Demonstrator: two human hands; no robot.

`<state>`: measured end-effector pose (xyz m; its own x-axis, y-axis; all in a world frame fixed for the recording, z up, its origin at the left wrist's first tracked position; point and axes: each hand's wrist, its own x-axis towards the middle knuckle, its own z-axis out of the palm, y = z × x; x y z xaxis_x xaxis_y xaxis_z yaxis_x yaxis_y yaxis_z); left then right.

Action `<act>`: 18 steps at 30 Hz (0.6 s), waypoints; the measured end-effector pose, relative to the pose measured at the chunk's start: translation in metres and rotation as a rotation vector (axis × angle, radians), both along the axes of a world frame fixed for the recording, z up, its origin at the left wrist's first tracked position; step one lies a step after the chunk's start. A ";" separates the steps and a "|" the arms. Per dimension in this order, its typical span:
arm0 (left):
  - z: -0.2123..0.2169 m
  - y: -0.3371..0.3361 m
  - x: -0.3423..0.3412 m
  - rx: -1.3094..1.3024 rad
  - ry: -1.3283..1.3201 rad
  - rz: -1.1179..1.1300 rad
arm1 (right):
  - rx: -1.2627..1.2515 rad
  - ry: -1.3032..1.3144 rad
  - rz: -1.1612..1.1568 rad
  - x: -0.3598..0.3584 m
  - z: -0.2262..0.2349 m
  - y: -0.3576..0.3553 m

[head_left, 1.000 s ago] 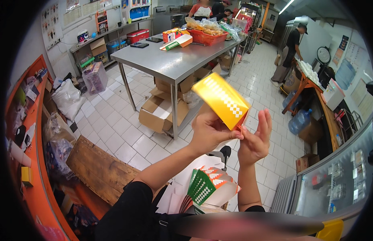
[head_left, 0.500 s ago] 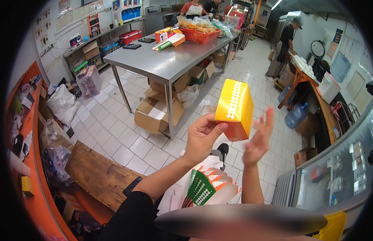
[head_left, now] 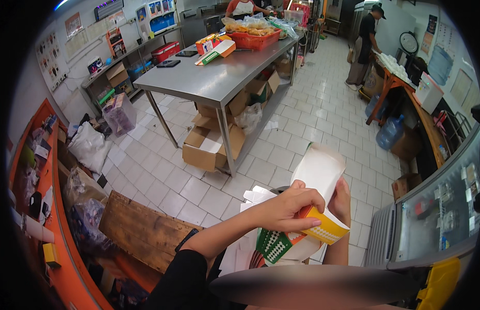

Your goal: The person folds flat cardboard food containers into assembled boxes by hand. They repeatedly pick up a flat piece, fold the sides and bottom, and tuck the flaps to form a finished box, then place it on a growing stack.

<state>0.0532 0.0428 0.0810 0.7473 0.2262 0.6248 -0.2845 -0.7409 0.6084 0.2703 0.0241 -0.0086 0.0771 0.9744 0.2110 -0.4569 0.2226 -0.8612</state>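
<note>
A paperboard food carton [head_left: 320, 173] is tipped so that its white inside faces me, with a yellow, white-patterned panel at its near end. My left hand [head_left: 291, 209] is closed on the carton's near end, thumb lying along the yellow panel. On the far right side my right hand [head_left: 341, 200] supports the carton, its fingers partly hidden behind it. Below my hands, at my lap, rests a stack of flat green, orange and white cartons [head_left: 273, 245]. White carton flaps [head_left: 256, 197] stick out beside my left wrist.
Ahead stands a steel table [head_left: 198, 77] bearing a red basket [head_left: 255, 41] of bagged food and a few cartons. Cardboard boxes [head_left: 206, 150] sit beneath it. A wooden board [head_left: 142, 219] leans at left, a glass-fronted fridge [head_left: 431, 217] stands at right. A person [head_left: 365, 44] works at the far right.
The carton has come down toward my lap and turned, its white inside now showing. My right hand, free and spread before, has taken hold of its side.
</note>
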 end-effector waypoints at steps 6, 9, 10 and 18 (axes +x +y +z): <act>-0.012 0.023 0.010 -0.259 -0.117 0.078 | 0.041 0.114 -0.066 -0.005 0.009 0.006; -0.016 0.047 0.012 -0.165 -0.188 0.336 | 0.034 0.032 -0.222 -0.013 0.016 0.015; -0.016 0.054 0.014 -0.067 -0.182 0.457 | 0.007 0.026 -0.229 -0.017 0.018 0.021; 0.013 0.101 0.027 -0.416 -0.183 0.593 | 0.112 -0.161 -0.286 -0.026 0.049 0.063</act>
